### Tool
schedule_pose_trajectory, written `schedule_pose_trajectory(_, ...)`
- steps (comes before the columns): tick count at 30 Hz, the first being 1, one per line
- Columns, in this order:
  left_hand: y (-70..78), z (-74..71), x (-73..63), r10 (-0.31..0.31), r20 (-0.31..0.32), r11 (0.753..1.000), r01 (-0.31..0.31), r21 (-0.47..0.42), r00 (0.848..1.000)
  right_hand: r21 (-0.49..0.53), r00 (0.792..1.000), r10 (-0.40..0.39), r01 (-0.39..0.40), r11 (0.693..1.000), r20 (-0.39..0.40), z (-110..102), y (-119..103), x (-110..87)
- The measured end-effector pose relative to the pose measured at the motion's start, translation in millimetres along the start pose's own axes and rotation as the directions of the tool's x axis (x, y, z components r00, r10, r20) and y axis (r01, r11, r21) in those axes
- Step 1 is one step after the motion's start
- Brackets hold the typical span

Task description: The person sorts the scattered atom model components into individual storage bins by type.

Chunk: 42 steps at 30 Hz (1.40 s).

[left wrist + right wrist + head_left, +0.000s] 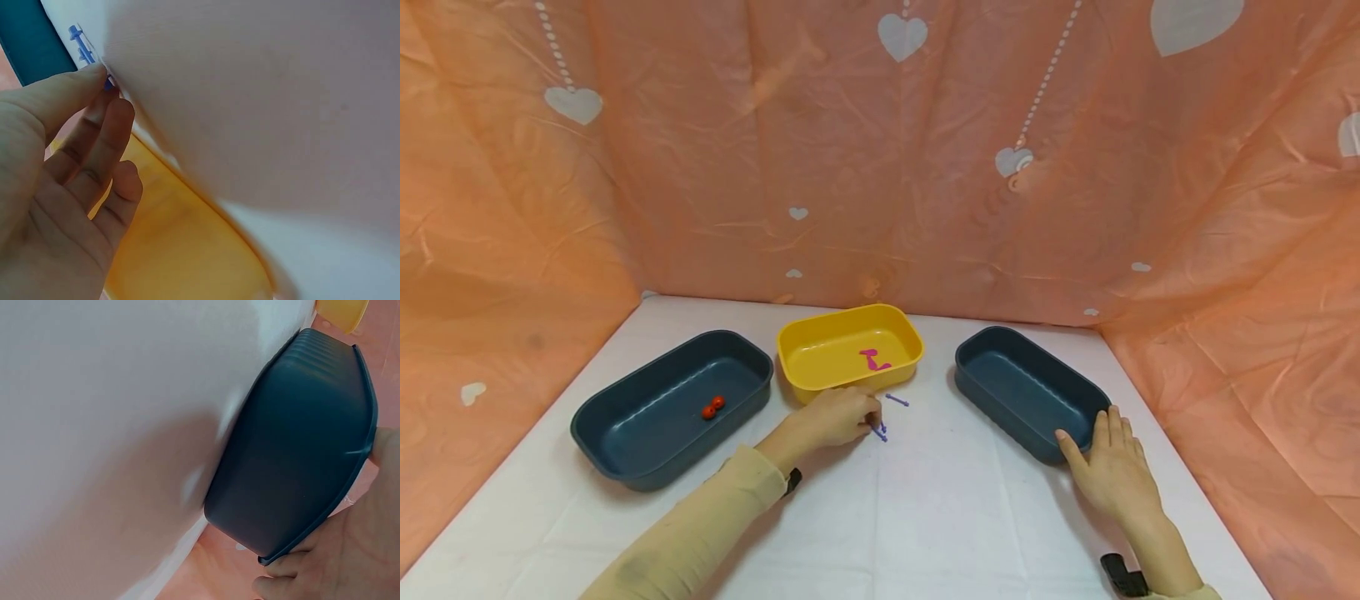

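My left hand (842,414) is in front of the yellow bin, thumb and fingertips pinching a small purple stick with knobbed ends (82,45). In the head view, purple sticks (880,433) show at those fingertips, partly hidden by the fingers. Another purple stick (897,400) lies on the white cloth just beyond. My right hand (1112,467) rests on the near rim of the right dark blue bin (1033,392), its fingers extended along the edge. From the right wrist view, the bin's outer wall (287,444) stands beside the palm.
The yellow bin (820,333) at the back middle holds several small pink pieces (872,361). A second dark blue bin (625,433) on the left contains two small red balls (713,407). An orange curtain (880,183) with hearts borders the white-covered table (940,517).
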State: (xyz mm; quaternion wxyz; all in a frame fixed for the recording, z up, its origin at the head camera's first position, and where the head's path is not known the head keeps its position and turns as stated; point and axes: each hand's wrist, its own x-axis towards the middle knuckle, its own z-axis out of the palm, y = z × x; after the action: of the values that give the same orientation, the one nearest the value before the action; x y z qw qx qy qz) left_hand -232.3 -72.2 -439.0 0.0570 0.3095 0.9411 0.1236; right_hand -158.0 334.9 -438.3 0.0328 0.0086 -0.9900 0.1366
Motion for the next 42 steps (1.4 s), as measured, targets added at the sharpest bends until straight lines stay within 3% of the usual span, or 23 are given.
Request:
schedule_pose_trajectory(12, -3.0, 4.7, -2.1, 0.036, -0.038, 0.999, -0.036, 0.011, 0.999, 0.0, 1.0, -0.011, 0.011, 1.0, 0.003, -2, -2, -2.2)
schedule_pose_trajectory(19, -2.7, 5.7, -2.2, 0.028, -0.035, 1.0, -0.028, 0.002, 0.999, 0.002, 1.0, -0.012, 0.012, 1.0, 0.004, -2, -2, -2.3)
schedule_pose_trajectory(28, 3.7, 2.6, -2.2, 0.065, -0.093, 0.998, -0.066, -0.004, 0.994, 0.006, 1.0, -0.012, 0.013, 1.0, -0.003, -1, -2, -2.5)
schedule_pose_trajectory(42, 27.7, -7.4, 20.9, 0.096, -0.23, 0.989, -0.119, -0.085, 0.968, 0.013, 1.0, -0.009, 0.009, 1.0, -0.002, -2, -3, -2.4)
